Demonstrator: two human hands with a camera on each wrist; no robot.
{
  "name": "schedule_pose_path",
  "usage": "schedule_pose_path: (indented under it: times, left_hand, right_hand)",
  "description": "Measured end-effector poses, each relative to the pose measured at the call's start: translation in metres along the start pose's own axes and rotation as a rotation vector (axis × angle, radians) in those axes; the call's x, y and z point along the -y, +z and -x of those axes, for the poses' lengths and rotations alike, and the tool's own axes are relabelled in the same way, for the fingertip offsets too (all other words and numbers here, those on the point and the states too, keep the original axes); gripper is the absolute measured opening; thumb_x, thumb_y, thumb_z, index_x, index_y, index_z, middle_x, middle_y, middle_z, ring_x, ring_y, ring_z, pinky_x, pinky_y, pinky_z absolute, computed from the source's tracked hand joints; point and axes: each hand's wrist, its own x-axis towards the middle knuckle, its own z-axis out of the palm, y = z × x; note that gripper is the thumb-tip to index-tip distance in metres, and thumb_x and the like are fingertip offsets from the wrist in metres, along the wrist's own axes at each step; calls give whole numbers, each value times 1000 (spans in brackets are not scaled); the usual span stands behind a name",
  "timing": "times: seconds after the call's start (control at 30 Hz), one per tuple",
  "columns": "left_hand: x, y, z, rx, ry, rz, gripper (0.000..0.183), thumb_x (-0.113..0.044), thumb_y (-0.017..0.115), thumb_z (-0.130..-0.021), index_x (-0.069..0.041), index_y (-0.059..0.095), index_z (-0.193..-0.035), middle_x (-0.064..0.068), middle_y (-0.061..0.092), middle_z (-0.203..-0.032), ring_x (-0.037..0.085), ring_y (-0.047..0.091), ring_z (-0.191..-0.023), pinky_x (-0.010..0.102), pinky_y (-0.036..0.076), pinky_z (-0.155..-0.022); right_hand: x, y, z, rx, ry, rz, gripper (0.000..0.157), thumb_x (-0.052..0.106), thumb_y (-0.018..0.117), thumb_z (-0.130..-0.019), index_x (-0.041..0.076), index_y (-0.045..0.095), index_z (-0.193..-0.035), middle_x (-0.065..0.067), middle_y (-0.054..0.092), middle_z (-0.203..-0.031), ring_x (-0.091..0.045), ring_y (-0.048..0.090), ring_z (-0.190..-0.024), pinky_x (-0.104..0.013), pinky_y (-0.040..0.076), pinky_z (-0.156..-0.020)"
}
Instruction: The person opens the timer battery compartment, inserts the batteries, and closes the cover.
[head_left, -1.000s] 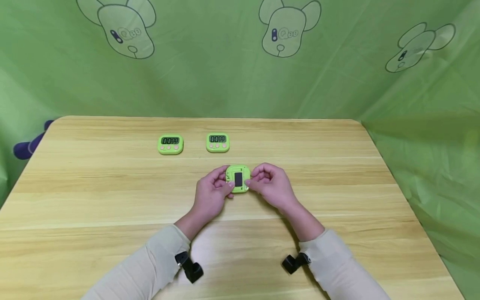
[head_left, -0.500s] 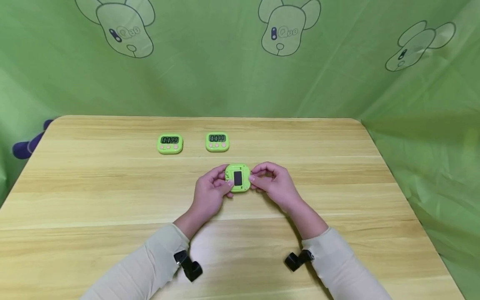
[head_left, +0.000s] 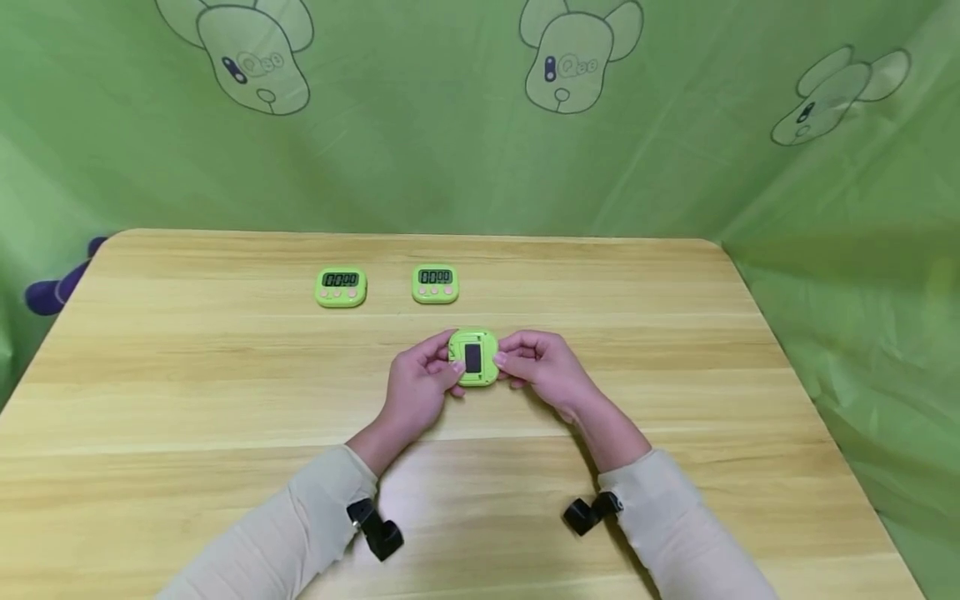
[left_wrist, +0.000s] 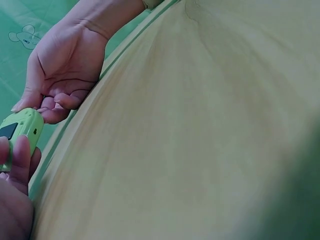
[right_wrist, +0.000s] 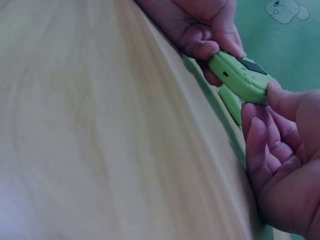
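A green digital timer point(head_left: 473, 358) is held between both hands in the head view, its back with a dark rectangle facing up. My left hand point(head_left: 417, 385) pinches its left side, thumb on the back and fingers underneath. At the right edge, my right hand point(head_left: 551, 372) pinches it between thumb and fingertips. In the right wrist view the timer point(right_wrist: 237, 77) appears tilted, with a small slot in its side. The left wrist view cuts off part of the timer point(left_wrist: 30, 125). Its display side is hidden.
Two more green timers lie display-up behind the hands, one at the left point(head_left: 341, 287) and one nearer the middle point(head_left: 435, 284). Both show zeros above pink buttons. The wooden table point(head_left: 225, 400) ends at a green curtain point(head_left: 420, 167) at the back and right.
The right thumb has shifted from the timer's lower right to its right edge. The timer has moved slightly left. The left hand keeps its grip, and the other timers stay put.
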Motion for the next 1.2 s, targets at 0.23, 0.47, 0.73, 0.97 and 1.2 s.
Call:
schedule_pose_path:
  times: [0.23, 0.47, 0.73, 0.97, 1.2]
  left_hand:
    - [1, 0, 0, -11, 2, -40, 45, 13, 66, -88, 7, 58, -132, 18, 65, -93, 24, 65, -58, 34, 61, -59]
    - [0, -1, 1, -44, -10, -6, 47, 6, 68, -91, 8, 54, -135, 16, 62, -91, 22, 66, -58, 34, 61, -59]
    - [-1, 1, 1, -25, -5, 85, 43, 2, 65, -95, 8, 53, -136, 16, 59, -92, 22, 64, -59, 34, 61, -60]
    - [3, -2, 0, -18, 111, 29, 39, -2, 61, -96, 5, 58, -134, 19, 53, -106, 27, 57, -85, 31, 59, -72]
    - [4, -2, 0, 52, 156, 25, 67, 16, 70, -81, 1, 50, -144, 20, 50, -127, 35, 60, -104, 27, 57, -83]
  right_hand:
    - [-3, 9, 2, -96, -31, -15, 19, 3, 72, -92, -7, 68, -107, -14, 70, -89, -19, 67, -76, -27, 59, -63]
    - [-14, 25, 8, -258, -319, -19, 28, -6, 77, -84, -7, 70, -111, -19, 70, -104, -24, 71, -74, -36, 62, -66]
    - [-15, 29, 12, -208, -461, 164, 65, -9, 89, -66, -6, 64, -126, -19, 58, -126, -36, 64, -84, -41, 61, -69]
    - [-16, 24, 14, -179, -400, 120, 38, -10, 77, -82, -8, 67, -119, -20, 68, -108, -28, 68, -83, -28, 61, -71]
    - [-16, 19, 13, -154, -349, 71, 21, 6, 58, -102, -10, 70, -105, -19, 71, -88, -29, 69, -77, -32, 61, -68]
